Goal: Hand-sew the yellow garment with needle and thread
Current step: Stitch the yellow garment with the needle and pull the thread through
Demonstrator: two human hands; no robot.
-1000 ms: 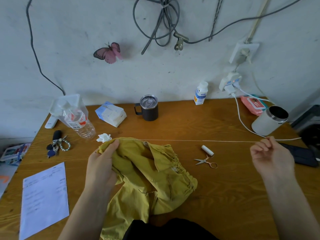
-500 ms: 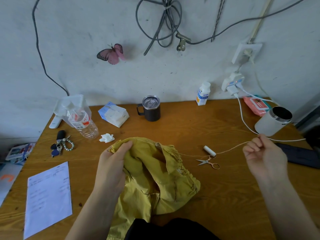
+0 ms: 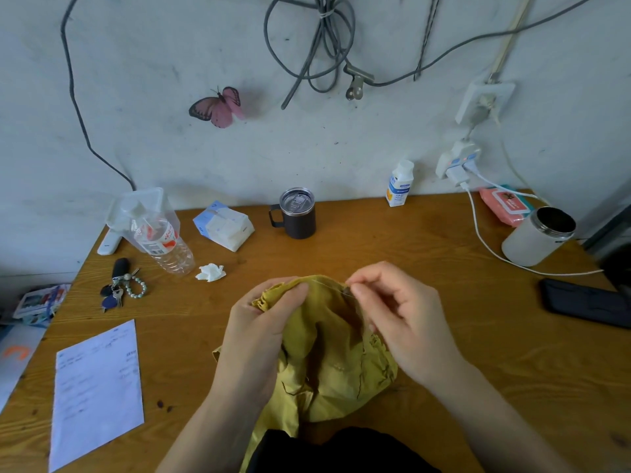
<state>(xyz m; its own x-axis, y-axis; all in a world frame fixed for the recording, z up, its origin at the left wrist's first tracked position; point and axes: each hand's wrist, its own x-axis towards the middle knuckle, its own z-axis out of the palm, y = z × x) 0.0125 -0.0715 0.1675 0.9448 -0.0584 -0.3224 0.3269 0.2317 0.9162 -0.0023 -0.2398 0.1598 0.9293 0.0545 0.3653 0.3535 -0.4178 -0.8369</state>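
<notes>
Garment (image 3: 327, 356) sits bunched at the near middle of the table (image 3: 444, 387), with its lower end hanging over the near edge. The left hand (image 3: 263, 329) grips the garment's upper left fold, fingers curled under and thumb on top. The right hand (image 3: 406, 312) pinches a fine pale thread (image 3: 329, 284) at the garment's top edge, its other fingers curled in. The thread runs along that edge between the two thumbs. Whether a needle is in the pinch is too small to tell.

Behind the garment stands a dark mug (image 3: 297, 216) with a clear lid that hides its contents. At the far right a white cup (image 3: 537, 238) stands open, and its inside is too dark to read. At the far left a clear bottle (image 3: 164, 240) leans inside a clear bag (image 3: 143, 206). A tissue pack (image 3: 223, 225) lies beside it, with a crumpled tissue (image 3: 211, 272) nearer. Keys (image 3: 119, 290) and a printed paper (image 3: 97, 387) lie on the left of the table. A small white bottle (image 3: 399, 184) and pink wipes (image 3: 503, 204) sit by the back edge, and a dark phone (image 3: 587, 302) lies on the right.

The table is brown wood against a pale, scuffed wall (image 3: 136, 97). A white cable (image 3: 485, 244) drops from a charger (image 3: 457, 162) to the table. A pink butterfly (image 3: 218, 107) and looped grey cords (image 3: 317, 46) hang on the wall.
</notes>
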